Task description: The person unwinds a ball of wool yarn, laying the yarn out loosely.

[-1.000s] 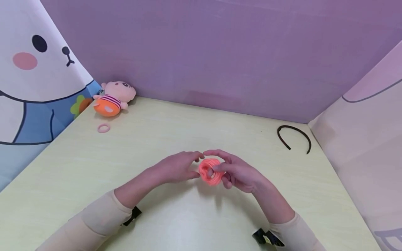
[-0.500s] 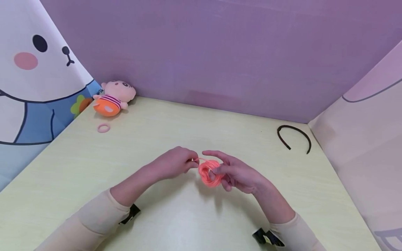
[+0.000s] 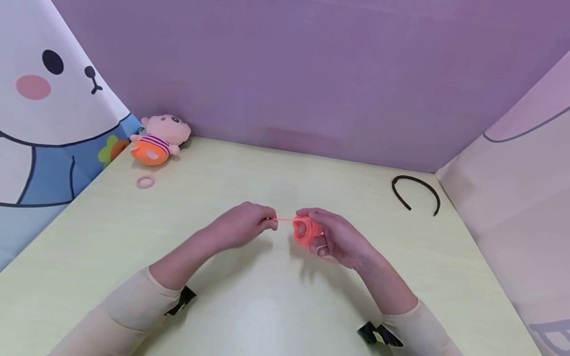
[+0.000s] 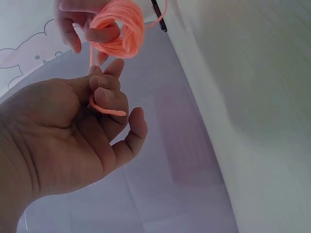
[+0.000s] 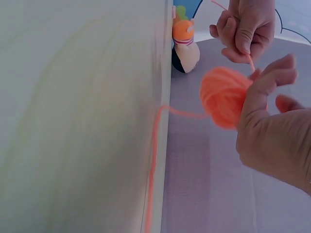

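My right hand [image 3: 340,237] holds a small coil of coral-pink yarn [image 3: 307,230] above the table, with fingers through and around its loops. A strand runs taut from the coil to my left hand [image 3: 245,225], which pinches it between thumb and fingertips. In the left wrist view the short loose end [image 4: 109,111] of that strand sticks out past the left fingers, and the coil [image 4: 119,29] hangs over the other hand's fingers. From the coil [image 5: 223,97] in the right wrist view, another strand [image 5: 154,150] trails down across the table.
A plush doll [image 3: 156,141] in orange and stripes lies at the back left, with a pink ring-shaped band [image 3: 145,182] in front of it. A dark headband [image 3: 417,185] lies at the back right. A purple cloth wall [image 3: 285,79] closes off the far side.
My left hand took hold of the yarn end and drew it leftward, stretching a strand out of the coil. My right hand turned the coil slightly and lifted its fingers over the top.
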Available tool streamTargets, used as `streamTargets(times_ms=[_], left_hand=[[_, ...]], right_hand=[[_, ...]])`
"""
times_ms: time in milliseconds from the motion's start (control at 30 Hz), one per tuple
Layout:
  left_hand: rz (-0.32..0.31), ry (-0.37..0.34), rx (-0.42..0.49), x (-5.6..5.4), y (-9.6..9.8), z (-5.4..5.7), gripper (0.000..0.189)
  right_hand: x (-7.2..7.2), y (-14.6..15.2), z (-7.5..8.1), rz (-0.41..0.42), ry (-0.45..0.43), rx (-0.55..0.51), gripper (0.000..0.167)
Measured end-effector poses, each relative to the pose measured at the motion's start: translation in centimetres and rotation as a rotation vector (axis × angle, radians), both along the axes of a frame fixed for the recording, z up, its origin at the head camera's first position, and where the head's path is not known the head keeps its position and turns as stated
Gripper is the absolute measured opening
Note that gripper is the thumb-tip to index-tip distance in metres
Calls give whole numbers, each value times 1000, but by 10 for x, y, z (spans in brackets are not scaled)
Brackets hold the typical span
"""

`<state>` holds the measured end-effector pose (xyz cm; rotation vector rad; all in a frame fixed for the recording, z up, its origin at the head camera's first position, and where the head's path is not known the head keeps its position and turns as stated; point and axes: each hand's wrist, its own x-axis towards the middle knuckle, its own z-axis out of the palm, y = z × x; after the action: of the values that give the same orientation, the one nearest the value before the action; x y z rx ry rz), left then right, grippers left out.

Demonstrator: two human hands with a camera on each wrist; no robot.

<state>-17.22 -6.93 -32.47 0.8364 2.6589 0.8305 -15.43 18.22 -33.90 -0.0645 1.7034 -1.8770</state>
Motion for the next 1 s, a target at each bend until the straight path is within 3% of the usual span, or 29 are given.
streamTargets(times_ms=[400, 667, 767, 867, 1000], left_hand=[[7, 4, -128, -4, -13, 4, 14], [84, 2, -303, -7, -21, 1, 7], [67, 1, -360, -6, -19, -1, 26], [32, 7, -334, -3, -13, -2, 49], [-23, 8, -154, 4, 0, -4, 50]], right_hand=[[-3, 1, 0, -259, -4, -82, 44], [-1, 1, 0, -242, 5, -97, 36], [0, 1, 0, -228, 7, -113, 33], [1, 0, 1, -196, 4, -123, 29], [2, -2, 1, -132, 6, -113, 27]])
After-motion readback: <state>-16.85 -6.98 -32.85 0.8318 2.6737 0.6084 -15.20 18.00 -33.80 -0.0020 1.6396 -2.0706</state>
